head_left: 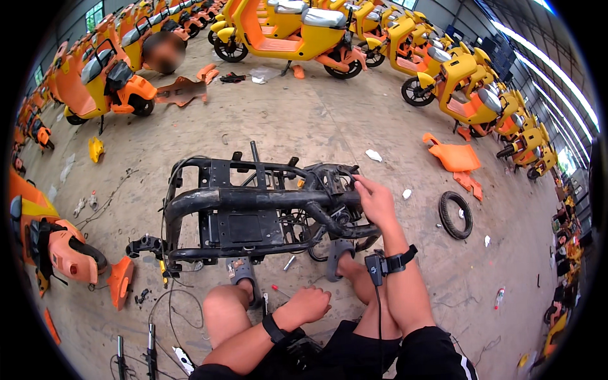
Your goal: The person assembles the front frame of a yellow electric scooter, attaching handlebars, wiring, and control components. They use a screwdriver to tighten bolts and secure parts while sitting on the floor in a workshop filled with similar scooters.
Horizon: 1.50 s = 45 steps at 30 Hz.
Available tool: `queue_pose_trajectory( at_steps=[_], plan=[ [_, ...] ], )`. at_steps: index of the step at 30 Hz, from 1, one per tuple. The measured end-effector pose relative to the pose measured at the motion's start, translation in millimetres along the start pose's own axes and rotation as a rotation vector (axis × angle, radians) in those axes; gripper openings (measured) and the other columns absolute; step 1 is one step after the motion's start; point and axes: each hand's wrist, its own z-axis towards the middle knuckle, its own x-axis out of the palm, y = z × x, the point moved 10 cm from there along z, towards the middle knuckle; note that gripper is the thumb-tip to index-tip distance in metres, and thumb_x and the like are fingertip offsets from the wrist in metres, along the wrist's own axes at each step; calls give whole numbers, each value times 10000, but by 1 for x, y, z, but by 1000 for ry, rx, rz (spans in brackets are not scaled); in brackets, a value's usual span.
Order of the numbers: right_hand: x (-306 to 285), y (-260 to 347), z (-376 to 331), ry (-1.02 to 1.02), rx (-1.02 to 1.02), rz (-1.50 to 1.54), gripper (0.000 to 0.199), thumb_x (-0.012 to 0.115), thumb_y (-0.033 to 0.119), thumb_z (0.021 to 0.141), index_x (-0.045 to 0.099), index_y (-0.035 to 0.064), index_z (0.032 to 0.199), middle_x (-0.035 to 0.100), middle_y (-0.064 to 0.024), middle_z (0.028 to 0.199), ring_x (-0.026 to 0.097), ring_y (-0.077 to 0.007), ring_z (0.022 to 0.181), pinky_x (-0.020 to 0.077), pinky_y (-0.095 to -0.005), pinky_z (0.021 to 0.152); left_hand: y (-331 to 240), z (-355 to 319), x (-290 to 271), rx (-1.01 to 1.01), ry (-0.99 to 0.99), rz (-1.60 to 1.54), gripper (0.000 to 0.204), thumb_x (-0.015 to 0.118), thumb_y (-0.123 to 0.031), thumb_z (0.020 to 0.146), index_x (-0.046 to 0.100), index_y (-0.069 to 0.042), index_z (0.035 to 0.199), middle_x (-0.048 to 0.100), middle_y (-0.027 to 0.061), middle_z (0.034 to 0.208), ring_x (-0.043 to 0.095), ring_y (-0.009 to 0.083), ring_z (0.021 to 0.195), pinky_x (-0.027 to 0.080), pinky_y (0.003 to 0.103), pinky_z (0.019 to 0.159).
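A black metal scooter frame [253,201] lies on the concrete floor across in front of me, with cables and brackets at its right end. My right hand [375,201] is at that right end, its fingers closed against the top of the metalwork; its fingertips are partly hidden. Over my lap, my left hand [308,305] is curled into a fist, and whatever may be inside it is hidden. A screwdriver with a red end [276,288] shows just beyond the left hand, seemingly on the floor. Near my feet lies a short metal tube [289,263].
Orange body panels [457,158] and a black tire [456,215] lie to the right. At left are a partly stripped scooter [69,247], an orange panel [120,283] and loose cables. Rows of yellow scooters [285,31] stand behind. A person [163,52] is at the back left.
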Motion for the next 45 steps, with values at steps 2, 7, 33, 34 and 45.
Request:
queue_pose_trajectory(
  at_steps=[2, 7, 33, 34, 45],
  plan=[
    [0, -3, 4, 40, 24, 24, 247, 594, 219, 906, 687, 123, 1114, 673, -190, 878, 653, -334, 819, 488, -373, 719, 1, -1, -2, -10, -4, 0, 284, 623, -293, 863, 606, -18, 935, 668, 157, 886, 642, 347, 891, 516, 464, 752],
    [1, 3, 9, 111, -26, 27, 237, 583, 175, 912, 682, 94, 1112, 669, -182, 846, 643, -310, 766, 481, -361, 703, 3, -5, -7, -25, -12, 22, 290, 628, -299, 860, 608, -20, 936, 669, 153, 879, 643, 340, 892, 517, 461, 756],
    [52, 20, -25, 435, 391, 797, 448, 579, 165, 925, 505, 142, 1367, 537, -25, 654, 533, -109, 441, 417, -249, 381, -3, -6, -11, -16, 3, -15, 316, 628, -290, 860, 631, -31, 1039, 667, 172, 927, 630, 364, 936, 506, 470, 800],
    [65, 30, -29, 454, 459, 900, 421, 548, 120, 921, 530, 119, 1342, 518, -22, 648, 527, -112, 454, 425, -247, 390, -1, -6, -10, -21, 6, -19, 322, 628, -292, 859, 637, -36, 1054, 668, 176, 930, 628, 366, 940, 505, 471, 801],
    [157, 83, 4, 61, 588, 1425, 362, 438, 133, 931, 477, 109, 1290, 524, -12, 920, 521, -89, 662, 396, -240, 487, -17, 6, -11, 21, 32, -261, 391, 684, -129, 778, 600, -36, 1149, 624, 242, 1105, 566, 415, 1075, 475, 451, 902]
  ],
)
